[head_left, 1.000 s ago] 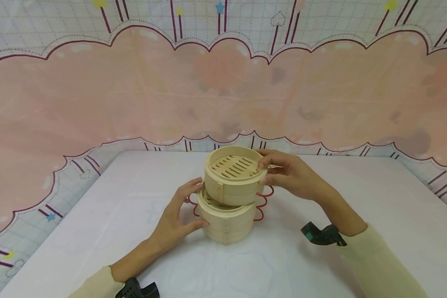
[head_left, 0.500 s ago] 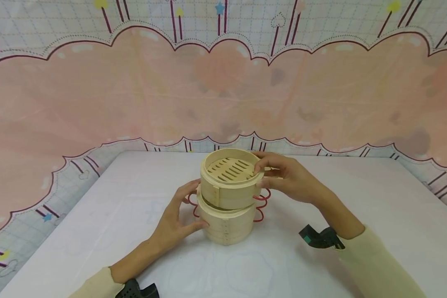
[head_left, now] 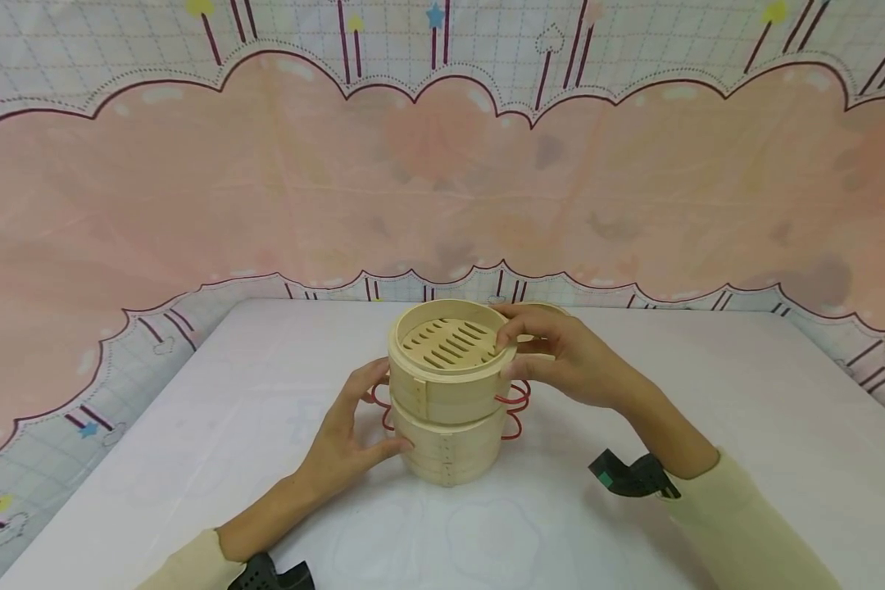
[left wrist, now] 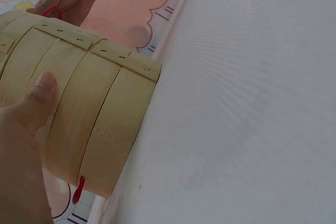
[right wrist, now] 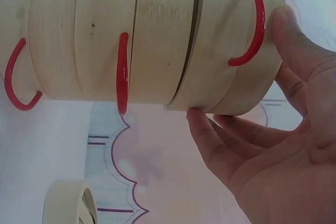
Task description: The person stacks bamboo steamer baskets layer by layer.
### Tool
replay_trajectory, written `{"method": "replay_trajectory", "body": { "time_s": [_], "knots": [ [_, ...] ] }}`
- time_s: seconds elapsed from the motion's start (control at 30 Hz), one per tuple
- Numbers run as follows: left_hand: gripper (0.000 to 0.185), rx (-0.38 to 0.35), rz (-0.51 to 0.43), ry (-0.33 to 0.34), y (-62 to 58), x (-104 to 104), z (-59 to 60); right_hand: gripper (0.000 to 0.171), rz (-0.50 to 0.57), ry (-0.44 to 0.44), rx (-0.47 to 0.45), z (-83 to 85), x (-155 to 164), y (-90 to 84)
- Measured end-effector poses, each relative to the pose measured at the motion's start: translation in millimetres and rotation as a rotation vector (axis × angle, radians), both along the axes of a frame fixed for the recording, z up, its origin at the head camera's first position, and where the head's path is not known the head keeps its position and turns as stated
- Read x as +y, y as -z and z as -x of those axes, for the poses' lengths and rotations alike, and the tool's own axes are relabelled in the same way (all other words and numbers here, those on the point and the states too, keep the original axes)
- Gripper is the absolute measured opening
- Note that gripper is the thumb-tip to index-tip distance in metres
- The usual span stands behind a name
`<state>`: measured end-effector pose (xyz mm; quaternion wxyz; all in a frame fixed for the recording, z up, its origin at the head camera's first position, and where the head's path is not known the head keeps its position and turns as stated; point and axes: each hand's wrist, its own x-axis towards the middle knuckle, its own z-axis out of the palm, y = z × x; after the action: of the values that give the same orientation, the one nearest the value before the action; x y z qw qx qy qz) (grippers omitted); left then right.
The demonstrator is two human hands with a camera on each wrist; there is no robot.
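Observation:
In the head view a bamboo steamer basket (head_left: 442, 400) with a slotted floor sits on top of the lower steamer stack (head_left: 448, 452), close to level with it. My right hand (head_left: 566, 360) grips the upper basket's right rim, thumb and fingers on opposite sides of the wall. A thin dark gap shows between upper basket (right wrist: 223, 27) and lower part in the right wrist view. My left hand (head_left: 347, 430) holds the lower stack at its left side, thumb at the front, other fingertips partly hidden. Red loop handles (right wrist: 123, 74) stick out from the sides.
A further round bamboo piece (head_left: 549, 308) stands behind my right hand, mostly hidden; the right wrist view shows a round bamboo piece (right wrist: 63, 203) too. White tabletop (head_left: 708, 360) surrounds the stack, with a patterned backdrop (head_left: 442, 188) behind.
My right hand has brought the upper basket left and down, from tilted and offset to nearly aligned on the lower stack. The left hand has stayed in place.

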<state>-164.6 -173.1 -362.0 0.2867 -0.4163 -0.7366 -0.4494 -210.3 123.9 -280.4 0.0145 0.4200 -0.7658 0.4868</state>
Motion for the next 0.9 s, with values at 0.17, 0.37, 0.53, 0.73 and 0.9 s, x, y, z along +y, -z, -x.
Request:
{"method": "replay_trajectory", "body": {
  "time_s": [0.17, 0.37, 0.53, 0.73, 0.9],
  "knots": [
    [0.080, 0.015, 0.005, -0.011, 0.4, 1, 1.3, 0.018, 0.004, -0.012, 0.011, 2.3, 1, 0.8],
    [0.079, 0.046, 0.005, -0.017, -0.2, 3, 2.3, 0.019, -0.001, -0.015, 0.000, 4.2, 1, 0.5],
    [0.076, 0.065, -0.006, -0.010, -0.1, 4, 4.4, 0.019, -0.018, 0.001, -0.008, 5.1, 3, 0.1],
    [0.071, 0.084, 0.004, -0.027, -0.7, 5, 4.9, 0.019, -0.009, -0.023, -0.006, 8.9, 3, 1.1],
    [0.070, 0.108, 0.008, -0.038, -1.5, 7, 6.2, 0.020, -0.007, -0.049, -0.003, 11.5, 3, 0.7]
  ]
}}
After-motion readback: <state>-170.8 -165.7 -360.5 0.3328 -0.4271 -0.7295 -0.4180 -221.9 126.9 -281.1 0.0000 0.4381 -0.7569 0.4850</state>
